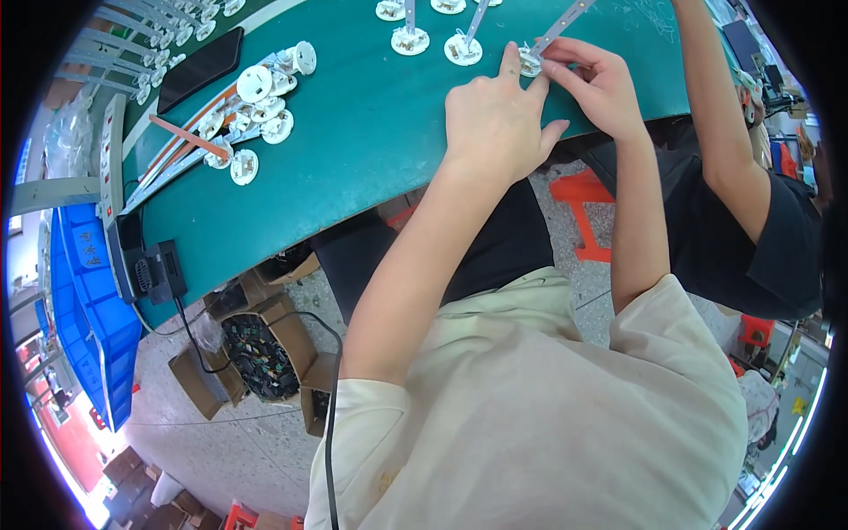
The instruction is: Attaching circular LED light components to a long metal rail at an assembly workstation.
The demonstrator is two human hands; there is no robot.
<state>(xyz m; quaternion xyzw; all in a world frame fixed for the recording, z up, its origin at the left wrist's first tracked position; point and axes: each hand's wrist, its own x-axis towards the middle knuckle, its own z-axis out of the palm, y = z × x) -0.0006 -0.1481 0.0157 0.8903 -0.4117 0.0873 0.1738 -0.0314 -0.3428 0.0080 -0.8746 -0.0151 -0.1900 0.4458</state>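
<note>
Near the front edge of the green table, both my hands meet at a small white round lamp base (529,62) with a slim LED strip (564,25) rising from it. My left hand (493,119) steadies the base with its fingers, the thumb sticking out to the side. The thumb and fingertips of my right hand (596,87) are pinched at the base's right side; the contact is partly hidden. Just left, another white base (463,49) stands with its own strip, and beyond it a similar base (410,41).
A pile of white bases with strips (256,110) lies on the left of the table, near a black phone (201,71). A blue bin (93,300) hangs beyond the left edge. At the right, a co-worker's arm (720,106) reaches over the table. A black cable (331,424) runs beside me.
</note>
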